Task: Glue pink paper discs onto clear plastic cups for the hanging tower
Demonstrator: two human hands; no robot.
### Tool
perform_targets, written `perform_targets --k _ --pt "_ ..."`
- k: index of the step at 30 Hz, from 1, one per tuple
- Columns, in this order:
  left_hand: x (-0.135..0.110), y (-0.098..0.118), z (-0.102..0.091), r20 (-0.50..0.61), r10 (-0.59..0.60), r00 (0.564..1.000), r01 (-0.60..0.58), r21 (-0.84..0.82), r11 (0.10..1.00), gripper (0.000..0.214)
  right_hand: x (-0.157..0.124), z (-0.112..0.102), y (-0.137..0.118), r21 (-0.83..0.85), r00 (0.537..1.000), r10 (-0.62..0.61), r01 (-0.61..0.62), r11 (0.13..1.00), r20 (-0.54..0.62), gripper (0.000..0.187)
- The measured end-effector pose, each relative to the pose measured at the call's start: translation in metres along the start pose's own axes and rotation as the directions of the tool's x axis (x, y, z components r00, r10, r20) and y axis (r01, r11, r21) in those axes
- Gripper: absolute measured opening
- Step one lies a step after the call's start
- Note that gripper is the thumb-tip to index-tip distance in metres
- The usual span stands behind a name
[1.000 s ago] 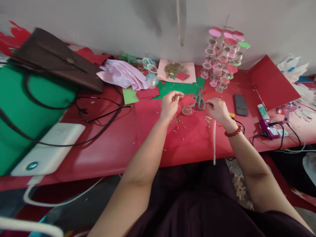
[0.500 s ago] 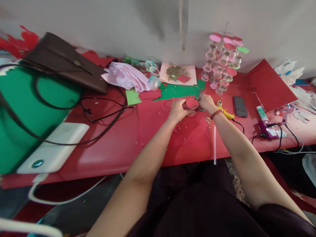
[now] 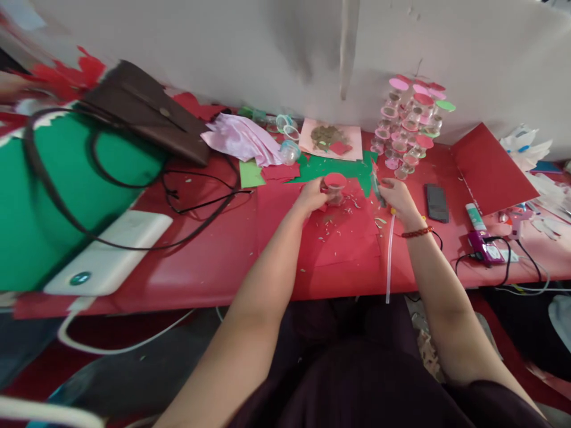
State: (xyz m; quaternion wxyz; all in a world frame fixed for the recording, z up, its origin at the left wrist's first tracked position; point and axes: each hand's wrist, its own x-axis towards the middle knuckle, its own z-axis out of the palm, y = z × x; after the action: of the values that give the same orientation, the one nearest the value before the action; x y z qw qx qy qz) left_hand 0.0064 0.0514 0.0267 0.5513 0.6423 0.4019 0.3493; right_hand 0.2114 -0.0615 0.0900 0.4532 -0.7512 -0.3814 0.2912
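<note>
My left hand (image 3: 311, 196) is closed around a small clear plastic cup (image 3: 335, 194) capped with a red paper disc (image 3: 334, 179), held just above the red paper sheets (image 3: 343, 232) on the table. My right hand (image 3: 398, 198) is closed on a pair of green-handled scissors (image 3: 376, 185), their blades pointing up and away beside the cup. A red bead bracelet sits on my right wrist. Paper scraps lie scattered under both hands.
A tower of clear cups with coloured discs (image 3: 408, 128) stands at the back. A dark phone (image 3: 436, 203), a glue stick (image 3: 475, 217), a clear tube (image 3: 389, 255), green paper (image 3: 334, 167), a brown bag (image 3: 147, 122) and a white device (image 3: 109, 252) lie around.
My right hand picked the scissors up off the table and drew them to the right. My left hand now holds the capped cup upright, and the view has swung left.
</note>
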Motion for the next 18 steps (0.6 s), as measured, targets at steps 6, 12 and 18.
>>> perform_targets --k 6,12,18 --pt "0.000 0.003 0.001 -0.008 -0.006 1.000 0.008 0.201 0.980 0.017 -0.018 -0.013 0.020 0.174 0.962 -0.213 0.183 0.968 0.173 0.060" --pt "-0.001 -0.002 0.001 -0.017 0.073 0.997 -0.067 0.237 0.969 0.028 -0.010 0.000 0.042 -0.145 0.866 -0.494 0.501 0.853 0.085 0.051" --pt "0.005 -0.015 0.004 0.022 0.074 0.997 -0.077 0.179 0.981 0.018 -0.017 0.000 0.042 -0.286 0.849 -0.524 0.518 0.806 0.062 0.058"
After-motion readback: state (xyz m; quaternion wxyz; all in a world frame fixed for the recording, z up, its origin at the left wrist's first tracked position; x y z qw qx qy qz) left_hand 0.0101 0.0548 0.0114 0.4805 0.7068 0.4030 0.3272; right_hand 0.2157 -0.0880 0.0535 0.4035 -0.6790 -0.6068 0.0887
